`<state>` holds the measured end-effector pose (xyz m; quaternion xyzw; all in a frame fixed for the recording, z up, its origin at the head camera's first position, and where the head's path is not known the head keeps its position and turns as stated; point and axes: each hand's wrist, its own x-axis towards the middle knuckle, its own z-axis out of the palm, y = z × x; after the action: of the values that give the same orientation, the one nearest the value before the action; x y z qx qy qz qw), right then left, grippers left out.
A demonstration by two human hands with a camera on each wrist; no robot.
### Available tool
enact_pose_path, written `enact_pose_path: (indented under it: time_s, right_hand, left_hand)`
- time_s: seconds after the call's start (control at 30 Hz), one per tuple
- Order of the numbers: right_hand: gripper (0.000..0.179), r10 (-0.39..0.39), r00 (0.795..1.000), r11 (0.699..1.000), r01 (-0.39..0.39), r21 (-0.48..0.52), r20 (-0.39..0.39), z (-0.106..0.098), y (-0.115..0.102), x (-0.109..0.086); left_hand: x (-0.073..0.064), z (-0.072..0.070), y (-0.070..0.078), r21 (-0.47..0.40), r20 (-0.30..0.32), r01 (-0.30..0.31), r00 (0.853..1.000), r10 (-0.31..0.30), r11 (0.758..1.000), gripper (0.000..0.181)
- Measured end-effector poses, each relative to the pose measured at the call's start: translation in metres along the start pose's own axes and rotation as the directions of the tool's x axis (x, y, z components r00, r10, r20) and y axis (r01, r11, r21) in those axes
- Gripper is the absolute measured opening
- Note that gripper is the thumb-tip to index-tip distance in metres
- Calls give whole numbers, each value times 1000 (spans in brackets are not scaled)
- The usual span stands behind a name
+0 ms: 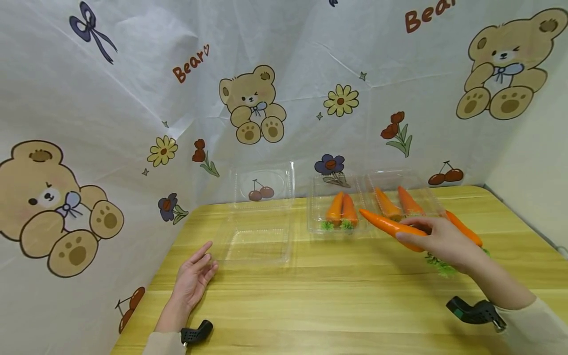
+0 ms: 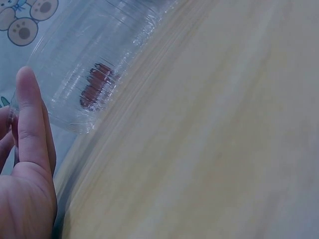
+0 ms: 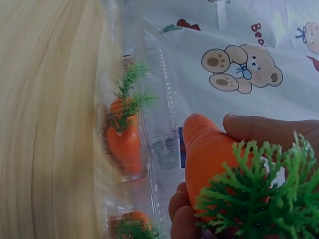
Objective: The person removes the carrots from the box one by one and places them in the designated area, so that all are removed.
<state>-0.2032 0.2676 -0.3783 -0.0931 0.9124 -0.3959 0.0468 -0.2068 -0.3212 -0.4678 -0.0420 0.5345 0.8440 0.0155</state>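
My right hand (image 1: 448, 241) grips an orange toy carrot (image 1: 386, 226) near its thick end, above the table on the right. The carrot's tip points left, and its green frilly top (image 3: 254, 184) shows large in the right wrist view. My left hand (image 1: 194, 276) is at the left edge of an open clear plastic box (image 1: 262, 259), fingers loosely extended. That box has no carrot in it, and its lid (image 1: 262, 185) stands raised at the back. In the left wrist view the fingers (image 2: 31, 119) overlap the clear plastic.
Two carrots (image 1: 341, 209) lie in a middle clear box (image 1: 312, 217). Another clear box (image 1: 426, 190) to its right contains two carrots (image 1: 408, 199). One more carrot (image 1: 463, 229) lies on the table (image 1: 337, 305) behind my right hand. A bear-print sheet (image 1: 301, 64) hangs behind.
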Motion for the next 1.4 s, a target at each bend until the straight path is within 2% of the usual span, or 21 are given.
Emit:
enact_pose_path:
  time_s: [0.13,0.37,0.63,0.83,1.17,1.4]
  right_hand:
    - [54,-8,1000,999,7,-31,-23,-5,6,-2]
    - [55,14,999,1000,-15,-14,-44,-13,18,-3]
    - [57,38,997,999,-39,-3,-65,-27,24,-7]
    - [64,80,995,997,-79,9,-68,-38,31,-10]
    - [74,154,983,988,-154,9,-96,-56,48,-6]
    - [71,181,978,983,-177,48,-105,-73,69,-4]
  left_hand:
    - [0,0,0,-3,5,-1,1000,1,1000,56]
    - [0,-1,-1,-13,21,-3,1000,3,1000,61]
    - [0,0,-1,7,-9,2,1000,-2,1000,61]
    - [1,-1,-2,-10,0,-4,1000,4,1000,53]
    - [2,-2,-2,6,-1,-5,1000,5,1000,57]
    - [2,-2,-2,0,7,-11,1000,11,1000,59]
